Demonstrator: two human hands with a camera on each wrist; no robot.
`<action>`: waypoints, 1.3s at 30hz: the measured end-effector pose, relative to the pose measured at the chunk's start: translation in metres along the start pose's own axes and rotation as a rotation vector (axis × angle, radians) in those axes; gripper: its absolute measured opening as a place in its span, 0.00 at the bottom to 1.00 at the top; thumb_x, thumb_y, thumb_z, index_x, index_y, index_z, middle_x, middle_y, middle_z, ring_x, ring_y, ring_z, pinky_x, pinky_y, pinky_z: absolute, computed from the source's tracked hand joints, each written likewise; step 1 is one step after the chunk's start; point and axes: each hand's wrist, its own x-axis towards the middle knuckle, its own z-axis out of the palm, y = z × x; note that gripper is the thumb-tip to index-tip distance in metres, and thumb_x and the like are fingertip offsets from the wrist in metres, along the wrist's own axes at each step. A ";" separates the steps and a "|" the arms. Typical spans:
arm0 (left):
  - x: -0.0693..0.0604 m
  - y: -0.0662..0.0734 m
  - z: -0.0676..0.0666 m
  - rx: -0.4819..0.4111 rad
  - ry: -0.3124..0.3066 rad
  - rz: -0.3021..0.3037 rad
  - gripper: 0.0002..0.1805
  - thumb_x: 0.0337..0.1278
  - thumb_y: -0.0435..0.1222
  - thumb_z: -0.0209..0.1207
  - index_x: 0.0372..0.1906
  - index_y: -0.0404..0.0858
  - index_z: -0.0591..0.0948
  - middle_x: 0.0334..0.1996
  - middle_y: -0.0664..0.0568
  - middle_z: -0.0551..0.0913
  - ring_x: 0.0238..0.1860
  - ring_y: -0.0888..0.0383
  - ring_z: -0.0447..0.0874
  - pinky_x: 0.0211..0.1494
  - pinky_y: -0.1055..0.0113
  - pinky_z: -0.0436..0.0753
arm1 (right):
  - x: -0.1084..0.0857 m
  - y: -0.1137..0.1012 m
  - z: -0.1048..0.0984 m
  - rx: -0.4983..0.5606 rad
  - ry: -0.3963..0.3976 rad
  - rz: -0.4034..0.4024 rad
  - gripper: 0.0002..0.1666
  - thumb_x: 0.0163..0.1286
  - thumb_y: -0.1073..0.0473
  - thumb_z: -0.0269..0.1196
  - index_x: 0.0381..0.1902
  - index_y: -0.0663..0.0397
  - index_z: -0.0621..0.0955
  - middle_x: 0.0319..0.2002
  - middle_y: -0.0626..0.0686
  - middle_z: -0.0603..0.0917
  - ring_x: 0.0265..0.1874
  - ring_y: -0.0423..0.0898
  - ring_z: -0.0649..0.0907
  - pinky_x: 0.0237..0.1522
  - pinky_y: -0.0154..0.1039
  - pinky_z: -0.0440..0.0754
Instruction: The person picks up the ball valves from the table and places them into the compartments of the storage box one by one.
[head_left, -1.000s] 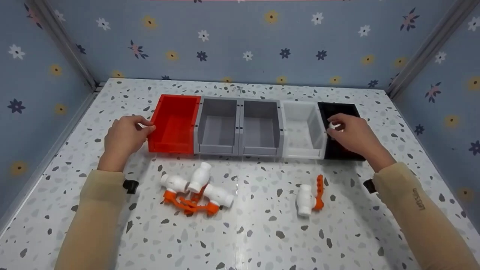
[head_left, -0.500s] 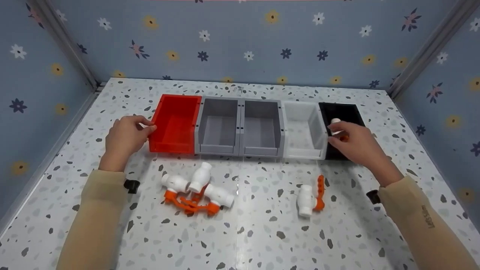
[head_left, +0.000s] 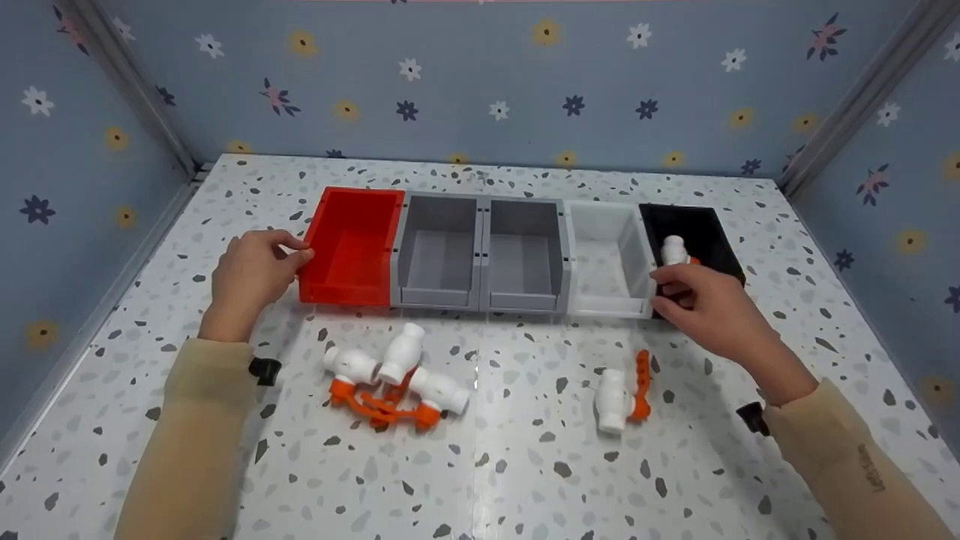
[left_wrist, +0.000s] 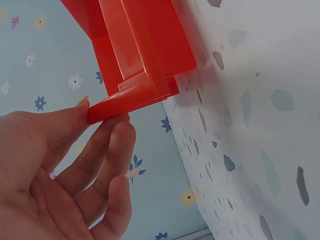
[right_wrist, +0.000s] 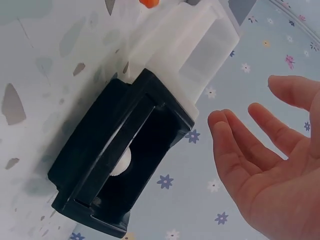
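My left hand (head_left: 255, 270) pinches the left side wall of the red bin (head_left: 346, 259) between thumb and fingertips, as the left wrist view shows up close. A white ball valve (head_left: 674, 249) with an orange handle lies inside the black bin (head_left: 697, 223) at the right end of the row. Above the front of that bin is my right hand (head_left: 709, 309), thumb and fingers parted, holding nothing. The right wrist view shows it apart from the black bin; only a white end (right_wrist: 121, 163) of the valve appears there. The hand partly hides the valve in the head view.
Between the red and black bins stand two grey bins (head_left: 439, 259) and a white bin (head_left: 600, 255). Several ball valves with orange handles (head_left: 401, 356) lie tangled at front left. A single ball valve (head_left: 612, 401) lies at front right. A flowered wall (head_left: 480, 82) rises behind.
My right hand has let go of the ball valve in the black bin and drawn back toward the front. The left hand has stayed on the red bin.
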 end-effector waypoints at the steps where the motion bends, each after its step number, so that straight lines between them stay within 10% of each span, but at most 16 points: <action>1: 0.000 0.000 0.000 0.002 0.001 0.000 0.18 0.70 0.45 0.58 0.56 0.38 0.82 0.44 0.38 0.81 0.38 0.44 0.76 0.36 0.54 0.78 | -0.002 0.000 0.001 0.001 -0.002 -0.002 0.22 0.72 0.54 0.64 0.60 0.58 0.79 0.50 0.59 0.83 0.46 0.52 0.83 0.45 0.52 0.82; 39: 0.001 -0.001 -0.001 0.004 -0.016 0.000 0.19 0.70 0.46 0.57 0.56 0.39 0.82 0.45 0.38 0.80 0.38 0.44 0.75 0.35 0.55 0.78 | -0.044 -0.011 0.046 -0.014 -0.303 -0.154 0.26 0.67 0.52 0.69 0.60 0.53 0.80 0.52 0.47 0.82 0.43 0.46 0.83 0.45 0.48 0.81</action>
